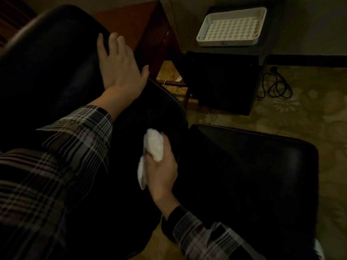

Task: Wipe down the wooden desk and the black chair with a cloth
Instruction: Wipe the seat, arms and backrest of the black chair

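Head view: the black chair (47, 72) fills the left and centre of the frame, its backrest rising toward the upper left. The left hand (120, 62) lies spread and flat on the backrest's upper edge, fingers straight, apparently steadying it. Below it, centre frame, the right hand (161, 169) grips a bunched white cloth (153, 151), the cloth's free end hanging toward the lower left. The cloth sits just beside the chair's dark curved side, which lies to the hand's left and above; this hand is the nearer one for wiping. The wooden bench (142, 29) stands further off, upper centre, beyond the chair. A black stool (253, 166) is at lower right.
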